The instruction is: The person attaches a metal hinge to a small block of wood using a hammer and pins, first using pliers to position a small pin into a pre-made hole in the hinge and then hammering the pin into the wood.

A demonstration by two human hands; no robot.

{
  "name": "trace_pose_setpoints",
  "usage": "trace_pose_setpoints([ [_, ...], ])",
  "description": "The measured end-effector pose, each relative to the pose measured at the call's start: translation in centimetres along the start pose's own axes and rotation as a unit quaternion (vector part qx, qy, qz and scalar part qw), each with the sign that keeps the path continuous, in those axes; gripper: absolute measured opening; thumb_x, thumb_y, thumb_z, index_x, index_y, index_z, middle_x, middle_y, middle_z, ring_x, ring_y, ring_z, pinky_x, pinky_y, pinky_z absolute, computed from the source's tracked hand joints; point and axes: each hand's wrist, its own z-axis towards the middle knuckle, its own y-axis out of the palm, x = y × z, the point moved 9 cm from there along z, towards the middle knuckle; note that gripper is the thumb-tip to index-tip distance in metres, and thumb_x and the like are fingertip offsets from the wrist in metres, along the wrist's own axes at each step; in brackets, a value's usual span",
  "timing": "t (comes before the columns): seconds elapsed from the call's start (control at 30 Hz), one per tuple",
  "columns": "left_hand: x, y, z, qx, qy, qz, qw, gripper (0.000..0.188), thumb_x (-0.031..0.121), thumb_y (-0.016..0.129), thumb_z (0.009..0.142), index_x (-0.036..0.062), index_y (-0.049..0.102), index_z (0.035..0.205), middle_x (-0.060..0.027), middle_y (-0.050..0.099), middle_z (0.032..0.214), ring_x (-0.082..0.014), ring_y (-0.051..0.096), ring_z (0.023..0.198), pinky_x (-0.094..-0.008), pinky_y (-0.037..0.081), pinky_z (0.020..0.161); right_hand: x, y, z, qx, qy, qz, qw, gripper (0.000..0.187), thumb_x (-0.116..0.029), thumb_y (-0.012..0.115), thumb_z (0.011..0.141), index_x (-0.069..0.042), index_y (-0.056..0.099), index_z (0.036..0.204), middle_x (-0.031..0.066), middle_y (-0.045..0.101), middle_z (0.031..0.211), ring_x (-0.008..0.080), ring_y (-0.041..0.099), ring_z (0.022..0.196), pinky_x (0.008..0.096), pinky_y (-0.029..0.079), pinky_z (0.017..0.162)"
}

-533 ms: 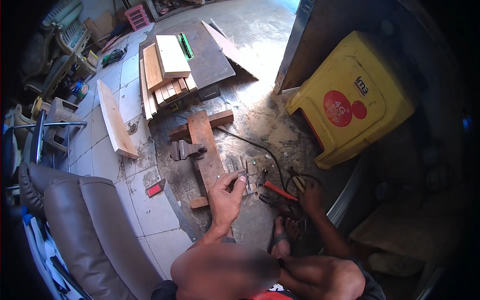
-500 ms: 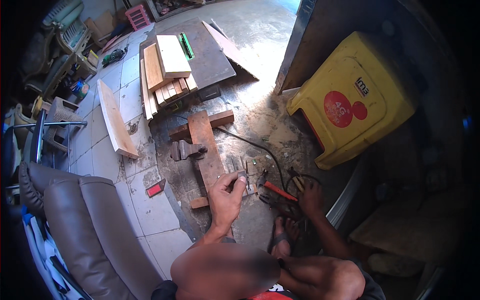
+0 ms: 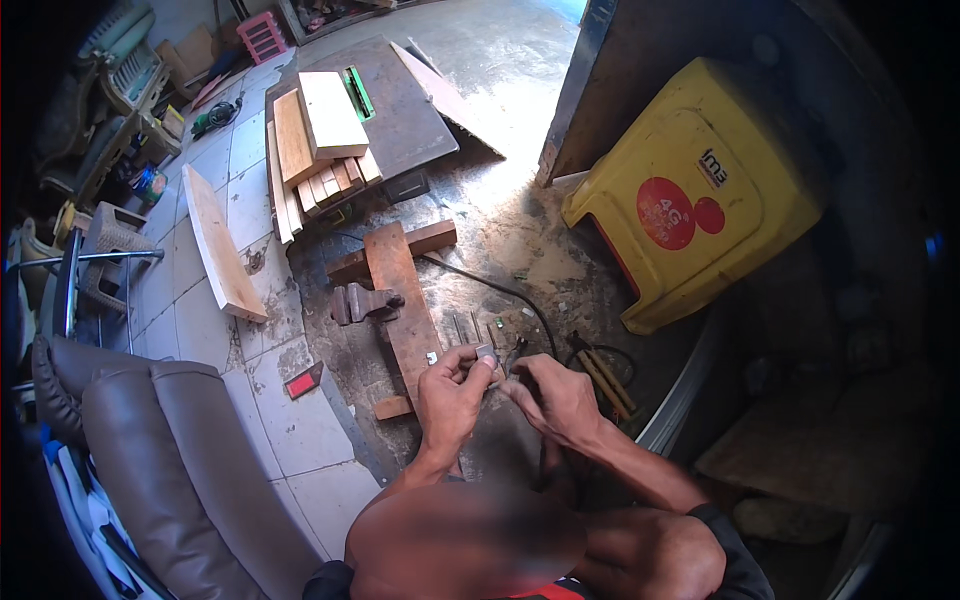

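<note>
My left hand (image 3: 452, 398) is closed, with a small flat grey piece (image 3: 485, 352) pinched between thumb and fingers. Right beside it, my right hand (image 3: 562, 402) has its thumb and fingers brought together at the piece's near side. Whatever lies between those right fingertips is too small to make out. Both hands are over the near end of a low wooden bench (image 3: 395, 265), which carries a small metal vise (image 3: 365, 303). Several thin metal rods (image 3: 476, 326) lie just beyond the hands. A tool with tan handles (image 3: 606, 384) rests on the floor to the right.
A yellow plastic stool (image 3: 715, 190) stands at the right. Stacked boards (image 3: 332, 115) lie on a dark panel (image 3: 410, 110) farther off. Another board (image 3: 222, 245) stands on the tiles, near a red-and-black object (image 3: 303, 381). Brown cushions (image 3: 180, 450) fill the left; a black cable (image 3: 500, 290) crosses the floor.
My right hand has left the tools on the floor at the right and come left to meet my left hand. The left hand keeps its hold on the grey piece.
</note>
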Motion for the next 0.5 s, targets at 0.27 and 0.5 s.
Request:
trace_pose_setpoints([
  [0.27,-0.9,0.5,0.0,-0.063,-0.063,-0.079,0.993,0.016,0.013,0.065,0.102,-0.0012,0.067,0.109,-0.0069,0.072,0.096,-0.0119,0.066,0.082,-0.0264,0.054,0.078,-2.6,0.3,1.4,0.03,-0.075,-0.069,0.994,0.017,-0.014,0.074,0.089,-0.005,0.06,0.09,0.0143,0.062,0.077,0.035,0.065,0.066,0.0463,0.05,0.054],
  [0.5,-2.7,1.8,-0.4,-0.134,-0.138,-0.269,0.944,0.019,0.015,0.07,0.101,-0.0008,0.071,0.111,-0.0057,0.071,0.095,-0.0126,0.064,0.085,-0.0273,0.051,0.08,1.6,3.5,-0.1,-0.098,0.182,0.305,0.93,0.023,-0.019,0.055,0.1,-0.004,0.057,0.083,0.0095,0.051,0.063,0.0212,0.057,0.059,0.0365,0.047,0.058],
])
